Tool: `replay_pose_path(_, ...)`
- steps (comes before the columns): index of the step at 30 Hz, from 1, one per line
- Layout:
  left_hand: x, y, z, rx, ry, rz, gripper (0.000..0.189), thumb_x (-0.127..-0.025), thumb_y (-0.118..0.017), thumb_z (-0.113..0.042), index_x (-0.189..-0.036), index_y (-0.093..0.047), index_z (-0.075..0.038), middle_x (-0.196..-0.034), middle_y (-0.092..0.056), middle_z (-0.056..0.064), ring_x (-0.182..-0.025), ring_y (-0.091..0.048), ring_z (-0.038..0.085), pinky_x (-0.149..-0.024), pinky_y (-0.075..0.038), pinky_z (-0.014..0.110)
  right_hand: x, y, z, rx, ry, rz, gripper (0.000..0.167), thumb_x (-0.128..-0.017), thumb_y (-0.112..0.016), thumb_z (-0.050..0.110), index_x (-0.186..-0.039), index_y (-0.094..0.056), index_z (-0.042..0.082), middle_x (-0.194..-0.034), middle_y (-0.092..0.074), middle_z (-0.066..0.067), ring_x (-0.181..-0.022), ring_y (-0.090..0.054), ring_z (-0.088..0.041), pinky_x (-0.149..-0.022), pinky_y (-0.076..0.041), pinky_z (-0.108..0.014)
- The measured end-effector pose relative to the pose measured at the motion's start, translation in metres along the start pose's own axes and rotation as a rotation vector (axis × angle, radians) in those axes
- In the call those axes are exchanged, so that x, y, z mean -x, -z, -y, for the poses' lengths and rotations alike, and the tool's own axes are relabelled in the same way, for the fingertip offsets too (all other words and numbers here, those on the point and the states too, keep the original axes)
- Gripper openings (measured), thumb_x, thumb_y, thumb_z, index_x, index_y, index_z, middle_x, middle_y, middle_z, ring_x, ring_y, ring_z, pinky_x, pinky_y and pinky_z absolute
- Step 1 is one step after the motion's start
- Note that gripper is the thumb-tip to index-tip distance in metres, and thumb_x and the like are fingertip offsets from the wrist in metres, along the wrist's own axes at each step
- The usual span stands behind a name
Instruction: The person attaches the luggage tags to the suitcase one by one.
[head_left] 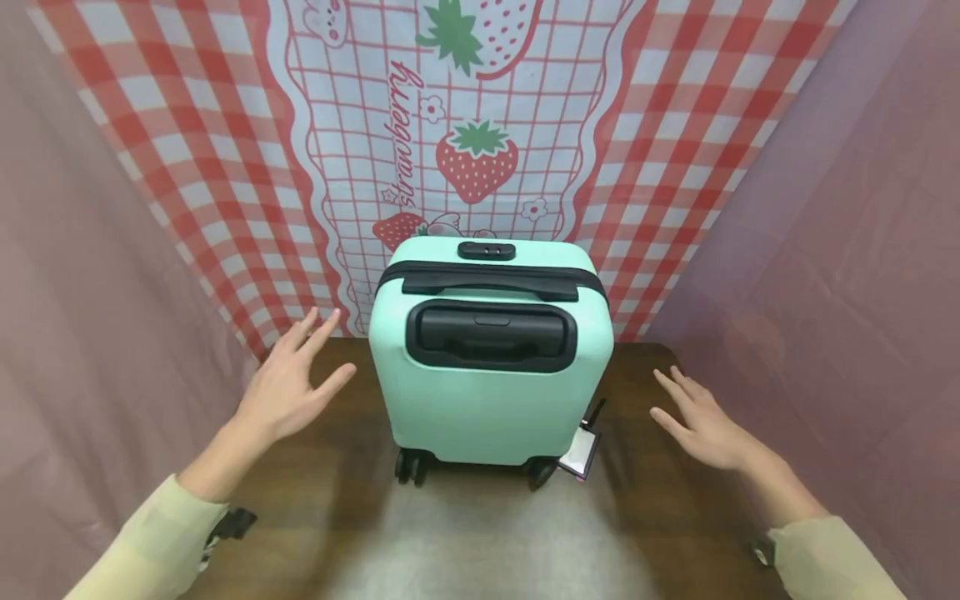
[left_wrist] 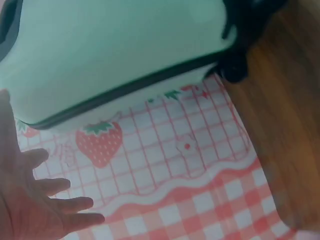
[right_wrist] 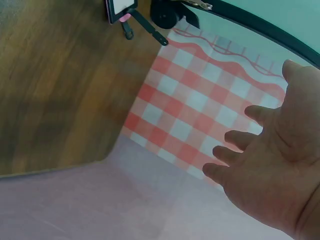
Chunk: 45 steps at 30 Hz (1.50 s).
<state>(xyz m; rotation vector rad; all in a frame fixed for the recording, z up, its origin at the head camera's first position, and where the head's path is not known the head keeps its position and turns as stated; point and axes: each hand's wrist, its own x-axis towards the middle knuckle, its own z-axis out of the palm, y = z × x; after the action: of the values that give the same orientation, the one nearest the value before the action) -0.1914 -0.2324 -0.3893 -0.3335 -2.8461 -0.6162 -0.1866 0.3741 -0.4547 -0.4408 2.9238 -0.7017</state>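
Observation:
A mint-green suitcase (head_left: 487, 417) stands upright on its black wheels (head_left: 542, 472) on a wooden surface. Its black carry handle (head_left: 491, 282) and the recessed pull handle (head_left: 491, 333) face up toward the head camera, with a small combination lock (head_left: 486, 251) behind them. To its left hovers my left hand (head_left: 288, 383), fingers spread and holding nothing. My right hand (head_left: 705, 425) is held off to the suitcase's right, also empty, its fingers extended. Both hands appear apart from the suitcase in the head view. The left wrist view shows the suitcase's side (left_wrist: 120, 55) beyond the fingers.
Behind the suitcase hangs a red-and-white checked cloth (head_left: 660, 125) with strawberry prints. Pinkish drapes (head_left: 840, 275) flank both sides. A small white-faced tag with a black strap (head_left: 581, 452) lies by the suitcase's right wheel, on the wooden surface (head_left: 315, 500).

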Motion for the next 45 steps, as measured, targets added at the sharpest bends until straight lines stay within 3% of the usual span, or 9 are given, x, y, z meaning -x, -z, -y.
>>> replay_pose_path(5,-0.015,-0.005,-0.016,0.193,-0.066,-0.109,0.072,-0.107,-0.059,-0.048,-0.169,-0.031,-0.026,-0.175,-0.030,0.017,-0.156,-0.036,0.049,-0.119,-0.032,0.076,-0.012,-0.016,-0.009,-0.021,0.001,0.021,0.074,-0.112,-0.051,0.042,-0.169,-0.024,0.004,-0.173,-0.013,-0.036,-0.153,-0.017,-0.067,-0.112,-0.020,-0.086)
replay_pose_path(10,-0.039,-0.004,-0.039,0.290,-0.149,-0.217,0.064,-0.107,-0.058,-0.041,-0.166,-0.040,-0.023,-0.172,-0.039,0.015,-0.156,-0.042,0.042,-0.119,-0.037,0.071,-0.026,-0.037,-0.018,-0.032,0.003,0.029,0.071,-0.113,-0.049,0.042,-0.165,-0.030,-0.002,-0.170,-0.021,-0.038,-0.154,-0.022,-0.064,-0.117,-0.021,-0.082)
replay_pose_path(17,-0.068,0.001,-0.065,0.348,-0.188,-0.241,0.063,-0.107,-0.056,-0.044,-0.165,-0.043,-0.023,-0.171,-0.040,0.011,-0.159,-0.038,0.035,-0.125,-0.031,0.067,-0.034,-0.065,-0.030,-0.016,0.003,0.015,0.066,-0.114,-0.047,0.038,-0.159,-0.038,-0.009,-0.164,-0.033,-0.040,-0.151,-0.033,-0.061,-0.118,-0.029,-0.077)
replay_pose_path(22,-0.081,0.001,-0.076,0.359,-0.206,-0.259,0.057,-0.106,-0.059,-0.036,-0.159,-0.051,-0.016,-0.169,-0.043,0.015,-0.159,-0.037,0.041,-0.127,-0.027,0.068,-0.042,-0.081,-0.034,-0.001,0.003,-0.042,0.055,-0.113,-0.051,0.033,-0.145,-0.056,-0.011,-0.148,-0.058,-0.035,-0.139,-0.053,-0.056,-0.114,-0.043,-0.069)
replay_pose_path(28,-0.089,-0.002,-0.088,0.390,-0.247,-0.261,0.053,-0.106,-0.060,-0.030,-0.156,-0.055,-0.012,-0.169,-0.044,0.013,-0.159,-0.038,0.036,-0.128,-0.027,0.065,-0.054,-0.105,-0.038,-0.011,-0.065,-0.108,0.040,-0.110,-0.057,0.023,-0.124,-0.070,-0.011,-0.123,-0.074,-0.029,-0.119,-0.069,-0.049,-0.102,-0.054,-0.063)
replay_pose_path(34,-0.091,-0.005,-0.089,0.415,-0.246,-0.259,0.051,-0.105,-0.061,-0.027,-0.153,-0.058,-0.012,-0.166,-0.048,0.013,-0.156,-0.043,0.036,-0.127,-0.031,0.063,-0.070,-0.130,-0.046,-0.072,-0.195,-0.136,0.043,-0.111,-0.053,0.026,-0.125,-0.069,-0.011,-0.121,-0.074,-0.031,-0.113,-0.072,-0.048,-0.097,-0.057,-0.061)
replay_pose_path(40,-0.092,-0.007,-0.089,0.413,-0.242,-0.249,0.049,-0.102,-0.065,-0.025,-0.149,-0.062,-0.009,-0.156,-0.059,0.015,-0.149,-0.050,0.037,-0.125,-0.035,0.061,-0.074,-0.151,-0.046,-0.083,-0.259,-0.172,0.036,-0.106,-0.060,0.024,-0.108,-0.075,-0.009,-0.098,-0.078,-0.023,-0.089,-0.074,-0.037,-0.084,-0.059,-0.056)
replay_pose_path(45,-0.093,-0.008,-0.087,0.413,-0.237,-0.247,0.045,-0.102,-0.065,-0.025,-0.143,-0.067,-0.009,-0.157,-0.059,0.015,-0.150,-0.049,0.036,-0.125,-0.034,0.061,-0.079,-0.165,-0.042,-0.108,-0.280,-0.209,0.033,-0.103,-0.066,0.025,-0.095,-0.078,-0.004,-0.085,-0.078,-0.016,-0.076,-0.070,-0.027,-0.074,-0.059,-0.047)
